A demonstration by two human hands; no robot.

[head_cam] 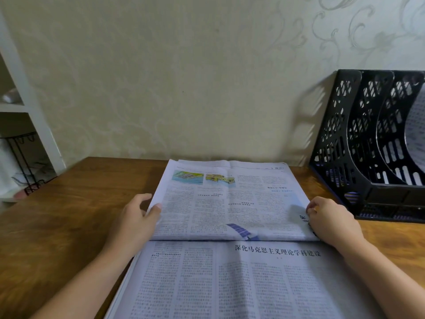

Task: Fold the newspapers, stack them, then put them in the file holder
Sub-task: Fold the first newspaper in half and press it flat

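**Fold at risk of skewing or slipping**

Head view: a folded newspaper [227, 201] lay on the wooden table [69, 203], its near edge resting on top of a second, larger newspaper [241, 279] spread toward the person. The left hand [135, 217] pinched the folded paper's left edge, thumb on top and fingers curled beneath. The right hand [331, 219] gripped the right edge with fingers curled, a corner of the sheet turned up under it. The black file holder [368, 146] stood at the table's right, against the wall, near the right hand but apart from it; pale paper already showed in its far-right compartment.

Judged from this, the fold was under way and nothing had yet been stacked. The two hands sat at slightly different heights along the edges, so an uneven pull could skew the crease. The bent right corner could be trapped into the fold. Thin newsprint pinched hard might tear, and the lower sheets could slide along with the upper.
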